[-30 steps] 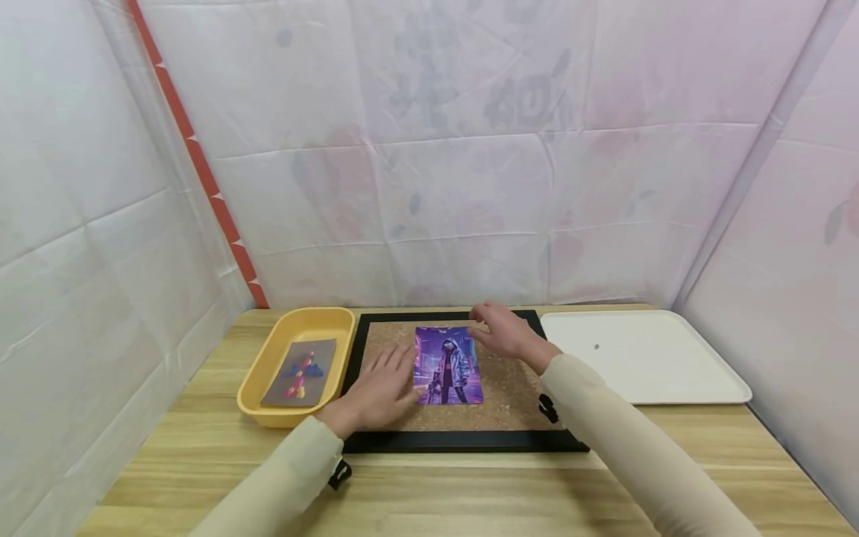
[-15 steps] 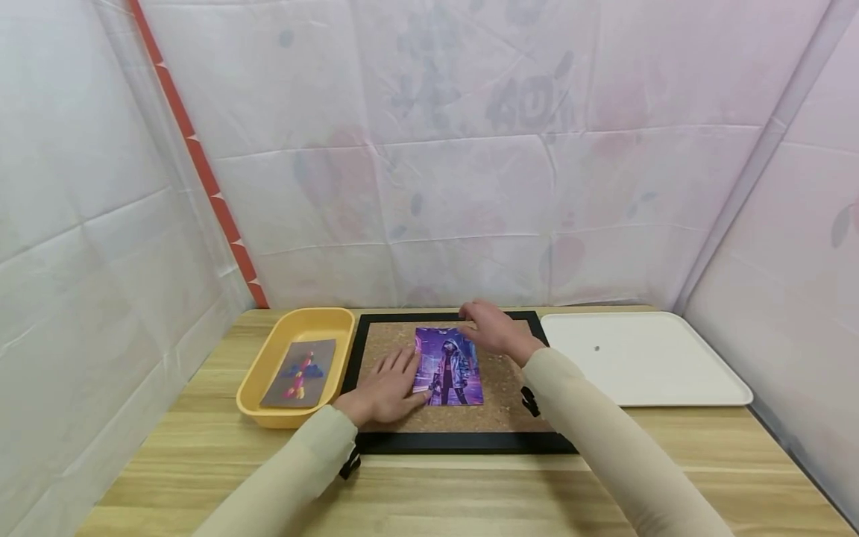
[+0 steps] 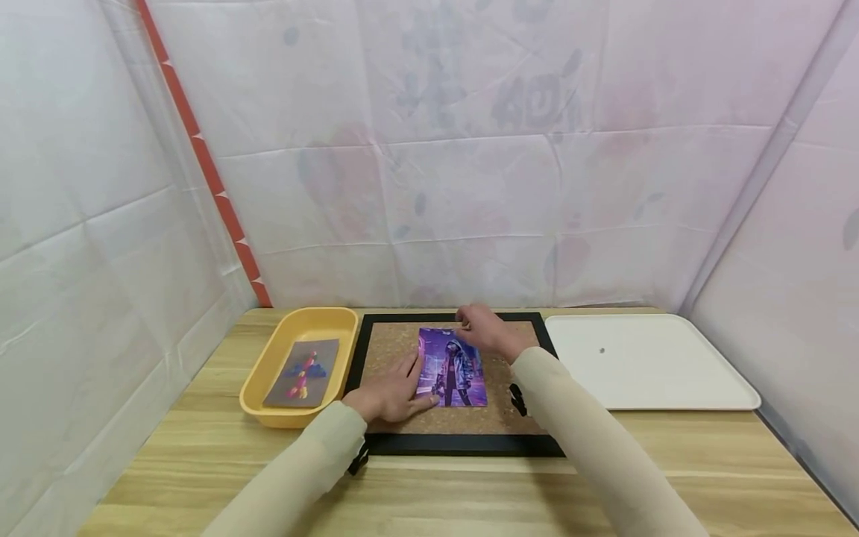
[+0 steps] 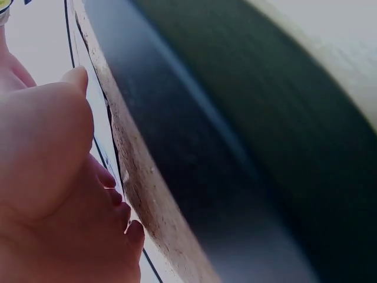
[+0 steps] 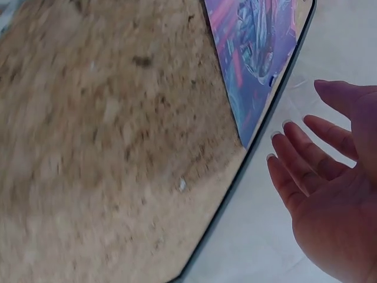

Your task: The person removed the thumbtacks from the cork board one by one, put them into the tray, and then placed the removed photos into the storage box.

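Note:
A purple picture print (image 3: 452, 373) of a hooded figure lies upright on the black-framed cork board (image 3: 499, 418). My left hand (image 3: 389, 391) rests at its left edge, fingers straight, with the thumb over the lower left corner. In the left wrist view the same hand (image 4: 53, 165) shows close beside the board's frame (image 4: 177, 165). My right hand (image 3: 490, 330) hovers at the print's upper right corner, fingers loosely bent. From the right wrist, that hand (image 5: 330, 171) is seen holding nothing, thumb apart from the fingers, and the print (image 5: 256, 65) lies beyond.
To the left of the board stands a yellow tray (image 3: 250, 384) with a grey card (image 3: 275, 395) in it, bearing a colourful design. A white tray (image 3: 651, 365) with a small dark spot sits on the right. White cloth (image 3: 470, 186) hangs behind the wooden table (image 3: 470, 492).
My left hand has slid right, its thumb now over the print's lower left corner. My right hand has moved slightly left to the upper right corner.

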The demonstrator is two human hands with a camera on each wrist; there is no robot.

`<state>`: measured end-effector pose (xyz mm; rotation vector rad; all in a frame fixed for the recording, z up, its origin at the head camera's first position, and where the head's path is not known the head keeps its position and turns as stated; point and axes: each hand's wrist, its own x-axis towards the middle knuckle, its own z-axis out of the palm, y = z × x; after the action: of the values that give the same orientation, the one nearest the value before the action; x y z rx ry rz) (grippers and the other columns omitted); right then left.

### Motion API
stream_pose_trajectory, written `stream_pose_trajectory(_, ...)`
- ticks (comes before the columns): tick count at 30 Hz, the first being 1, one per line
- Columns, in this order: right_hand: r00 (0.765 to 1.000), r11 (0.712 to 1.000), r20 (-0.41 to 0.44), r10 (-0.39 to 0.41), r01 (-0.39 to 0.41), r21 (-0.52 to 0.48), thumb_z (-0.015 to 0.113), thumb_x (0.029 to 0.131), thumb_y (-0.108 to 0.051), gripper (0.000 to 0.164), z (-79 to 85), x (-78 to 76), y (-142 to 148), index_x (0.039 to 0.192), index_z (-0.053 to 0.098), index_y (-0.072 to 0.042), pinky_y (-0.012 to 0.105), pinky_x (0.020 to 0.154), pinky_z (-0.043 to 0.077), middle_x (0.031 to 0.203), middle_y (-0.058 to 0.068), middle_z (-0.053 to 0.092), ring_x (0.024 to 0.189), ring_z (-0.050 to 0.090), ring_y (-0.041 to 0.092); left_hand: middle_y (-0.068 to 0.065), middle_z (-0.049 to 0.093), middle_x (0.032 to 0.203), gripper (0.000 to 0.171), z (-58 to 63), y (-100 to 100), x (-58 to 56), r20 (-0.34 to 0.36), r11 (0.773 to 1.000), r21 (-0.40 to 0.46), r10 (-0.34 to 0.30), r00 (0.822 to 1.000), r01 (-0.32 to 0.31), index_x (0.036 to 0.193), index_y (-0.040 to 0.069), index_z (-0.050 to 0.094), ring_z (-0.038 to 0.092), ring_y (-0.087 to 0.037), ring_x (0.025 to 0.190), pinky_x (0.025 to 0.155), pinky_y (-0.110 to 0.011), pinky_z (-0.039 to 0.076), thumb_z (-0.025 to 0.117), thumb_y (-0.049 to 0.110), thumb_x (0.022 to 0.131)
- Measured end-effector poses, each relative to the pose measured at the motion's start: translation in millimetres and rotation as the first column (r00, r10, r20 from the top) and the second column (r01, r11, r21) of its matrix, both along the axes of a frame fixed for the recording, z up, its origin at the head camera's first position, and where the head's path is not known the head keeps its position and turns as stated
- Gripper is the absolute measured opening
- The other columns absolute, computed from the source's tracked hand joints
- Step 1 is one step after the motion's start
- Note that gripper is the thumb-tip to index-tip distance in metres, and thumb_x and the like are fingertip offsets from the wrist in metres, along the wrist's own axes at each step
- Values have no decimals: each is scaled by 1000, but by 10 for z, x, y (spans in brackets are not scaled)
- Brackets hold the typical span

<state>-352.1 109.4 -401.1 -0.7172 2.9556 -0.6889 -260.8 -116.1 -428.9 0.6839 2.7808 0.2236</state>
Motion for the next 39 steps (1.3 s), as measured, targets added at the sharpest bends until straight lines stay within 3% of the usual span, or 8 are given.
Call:
stream_pose_trajectory(7, 999, 999, 39, 4, -1, -53, 66, 99, -11, 32, -125, -81, -77, 126, 62, 7, 47, 90, 56, 112, 19, 69, 103, 66, 30, -13, 7, 172, 91, -34, 18, -44, 8, 999, -41, 8, 1000, -8, 165, 5, 9, 12, -31, 158, 125, -44, 22, 40, 64, 103)
stream_pose_trajectory(19, 984, 994, 145, -102, 107, -24, 66, 101, -18, 32, -243, -147, -108, 128, 64, -1, 47, 99, 54, 120, 15, 68, 109, 65, 28, -12, 7, 172, 90, -70, 68, -68, 7, 996, -90, -3, 1000, 4, 165, 5, 10, 10, -28, 158, 126, -42, 21, 40, 63, 104)
stream_pose_trajectory(23, 982, 992, 145, -121, 126, -23, 68, 100, -18, 29, -252, -182, -111, 124, 67, -2, 47, 99, 53, 119, 15, 69, 110, 65, 29, -12, 7, 172, 89, -55, 101, -76, 2, 994, -108, -6, 1000, 6, 165, 5, 11, 10, -28, 158, 126, -41, 20, 39, 63, 104)
stream_pose_trajectory(31, 986, 991, 101, -132, 129, 35, 69, 97, -16, 19, -249, -220, -199, 111, 70, -2, 46, 94, 54, 108, 13, 71, 101, 66, 28, -8, 6, 173, 88, 0, 117, -39, 48, 989, -140, 49, 998, -42, 165, 8, 10, 9, -25, 158, 126, -40, 21, 40, 63, 103)
stream_pose_trajectory(39, 977, 978, 67, -203, 199, 66, 68, 98, -17, 13, -277, -260, -288, 101, 71, -4, 43, 85, 55, 97, 10, 71, 86, 63, 24, -7, 4, 173, 91, -85, 83, -123, 61, 991, -126, 52, 997, -44, 166, 9, 9, 6, -25, 159, 126, -43, 20, 42, 65, 102)
